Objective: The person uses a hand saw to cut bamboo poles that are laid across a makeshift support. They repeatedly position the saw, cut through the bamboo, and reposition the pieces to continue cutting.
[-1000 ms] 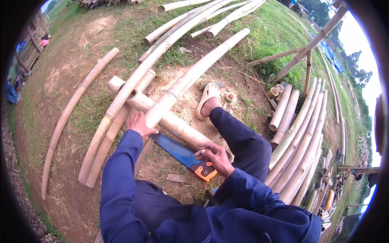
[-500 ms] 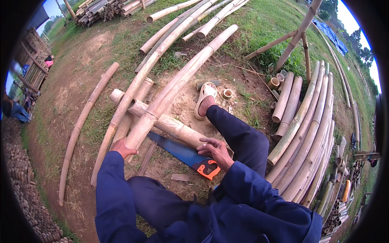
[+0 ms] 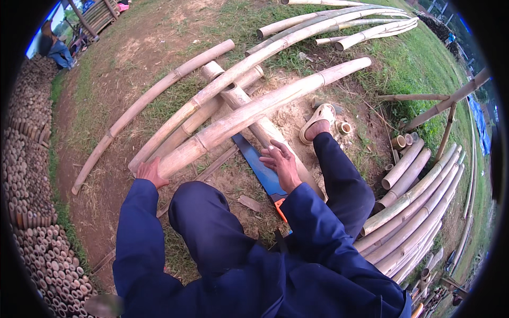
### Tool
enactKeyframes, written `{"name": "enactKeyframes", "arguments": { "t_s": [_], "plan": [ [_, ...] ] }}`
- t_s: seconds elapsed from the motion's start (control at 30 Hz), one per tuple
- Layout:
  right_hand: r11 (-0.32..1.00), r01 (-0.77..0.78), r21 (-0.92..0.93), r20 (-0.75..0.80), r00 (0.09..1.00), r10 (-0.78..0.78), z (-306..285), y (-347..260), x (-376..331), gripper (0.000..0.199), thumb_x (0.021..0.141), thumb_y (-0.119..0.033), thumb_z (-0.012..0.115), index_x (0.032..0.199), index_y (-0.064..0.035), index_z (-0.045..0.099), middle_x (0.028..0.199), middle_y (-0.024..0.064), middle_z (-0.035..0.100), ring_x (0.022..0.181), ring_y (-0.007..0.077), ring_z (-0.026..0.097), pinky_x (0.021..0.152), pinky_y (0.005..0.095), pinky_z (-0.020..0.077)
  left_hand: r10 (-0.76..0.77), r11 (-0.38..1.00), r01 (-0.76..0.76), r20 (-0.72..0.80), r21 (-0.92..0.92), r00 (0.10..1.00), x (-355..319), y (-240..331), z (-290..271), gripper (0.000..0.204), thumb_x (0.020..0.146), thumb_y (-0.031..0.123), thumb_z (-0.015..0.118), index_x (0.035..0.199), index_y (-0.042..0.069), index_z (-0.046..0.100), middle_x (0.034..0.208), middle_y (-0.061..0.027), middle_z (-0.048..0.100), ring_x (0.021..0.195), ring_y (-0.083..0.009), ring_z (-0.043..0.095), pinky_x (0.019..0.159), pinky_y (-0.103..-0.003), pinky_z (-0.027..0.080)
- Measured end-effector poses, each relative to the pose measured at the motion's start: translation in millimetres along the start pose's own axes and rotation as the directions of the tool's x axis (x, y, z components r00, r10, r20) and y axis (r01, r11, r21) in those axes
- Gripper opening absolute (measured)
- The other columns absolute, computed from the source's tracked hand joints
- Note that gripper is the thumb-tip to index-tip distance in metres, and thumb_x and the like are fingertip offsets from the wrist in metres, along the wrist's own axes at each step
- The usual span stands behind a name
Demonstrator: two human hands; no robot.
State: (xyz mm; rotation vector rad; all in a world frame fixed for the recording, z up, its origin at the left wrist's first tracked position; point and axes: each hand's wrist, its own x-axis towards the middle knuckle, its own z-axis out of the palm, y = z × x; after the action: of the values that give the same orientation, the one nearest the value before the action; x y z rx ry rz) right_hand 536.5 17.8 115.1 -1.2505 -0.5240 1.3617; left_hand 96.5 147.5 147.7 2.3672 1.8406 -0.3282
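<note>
My left hand (image 3: 151,172) grips the near end of a thick, pale bamboo pole (image 3: 228,127). The pole slants away to the far right and lies across a shorter bamboo log (image 3: 265,127). Over that log's near part is my right hand (image 3: 281,165), fingers spread and holding nothing; I cannot tell whether it touches the log. Just left of it, a handsaw (image 3: 258,165) with a blue blade and orange handle lies on the ground. My right sleeve partly covers the handle.
More bamboo poles (image 3: 180,114) lie to the left, with others (image 3: 318,21) at the far side. Cut lengths (image 3: 413,212) are piled on the right. My sandalled foot (image 3: 319,124) rests beside a small bamboo ring (image 3: 344,127). Stacked bamboo (image 3: 47,265) lines the left; a person (image 3: 55,47) sits far left.
The view has swung left, so the scene sits further right. My left hand stays on the pole's end. My right hand's fingers have lifted and spread near the log.
</note>
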Motion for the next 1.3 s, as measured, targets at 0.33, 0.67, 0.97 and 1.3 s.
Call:
{"name": "enactKeyframes", "arguments": {
  "t_s": [0.33, 0.67, 0.97, 1.3],
  "plan": [
    [0.965, 0.006, -0.262, 0.017, 1.000, -0.002, -7.0, 46.1, 2.8, 0.052, 0.101, -0.028, 0.065, 0.143, 0.0013, 0.053, 0.117, 0.0172, 0.072, 0.099, 0.0248, 0.073, 0.089, 0.0370, 0.0562, -0.004, 0.998, 0.019, -0.220, 0.066, 0.975, -96.2, -97.1, 15.1, 0.081, 0.053, 0.021, 0.090, 0.127, 0.011, 0.057, 0.116, -0.0126, 0.065, 0.111, -0.0336, 0.061, 0.101, -0.045, 0.042],
    [0.335, 0.334, -0.881, 0.115, 0.837, -0.535, -20.0, 14.3, 0.5, 0.082, 0.086, -0.019, 0.080, 0.155, -0.0070, 0.037, 0.147, 0.0245, 0.048, 0.138, 0.0390, 0.046, 0.112, 0.0507, 0.0406, -0.267, 0.961, 0.271, -0.084, 0.052, 0.960, -207.3, -151.8, 137.0, 0.081, 0.066, 0.025, 0.084, 0.140, 0.017, 0.052, 0.132, -0.0077, 0.061, 0.128, -0.0314, 0.054, 0.118, -0.051, 0.032],
    [-0.558, 0.570, -0.603, 0.719, 0.691, -0.072, -6.2, -20.7, 82.9, 0.102, 0.071, -0.040, 0.089, 0.159, -0.0254, 0.039, 0.162, 0.0091, 0.039, 0.153, 0.0318, 0.030, 0.126, 0.0626, 0.0083, -0.566, 0.765, 0.549, -0.055, 0.335, 0.822, -285.0, -253.1, 230.6, 0.080, 0.081, 0.007, 0.071, 0.154, 0.027, 0.043, 0.146, -0.0072, 0.055, 0.143, -0.0338, 0.043, 0.119, -0.052, 0.030],
    [-0.572, 0.628, -0.528, 0.755, 0.656, 0.023, -25.2, 6.2, 76.6, 0.094, 0.070, -0.034, 0.090, 0.153, -0.0285, 0.046, 0.156, 0.0130, 0.043, 0.150, 0.0341, 0.035, 0.124, 0.0654, 0.0066, -0.217, 0.922, 0.217, 0.038, -0.320, 0.975, -48.2, -39.4, 205.2, 0.052, 0.086, 0.028, 0.077, 0.133, 0.012, 0.061, 0.135, -0.0180, 0.062, 0.128, -0.0358, 0.058, 0.111, -0.048, 0.043]
  ]
}}
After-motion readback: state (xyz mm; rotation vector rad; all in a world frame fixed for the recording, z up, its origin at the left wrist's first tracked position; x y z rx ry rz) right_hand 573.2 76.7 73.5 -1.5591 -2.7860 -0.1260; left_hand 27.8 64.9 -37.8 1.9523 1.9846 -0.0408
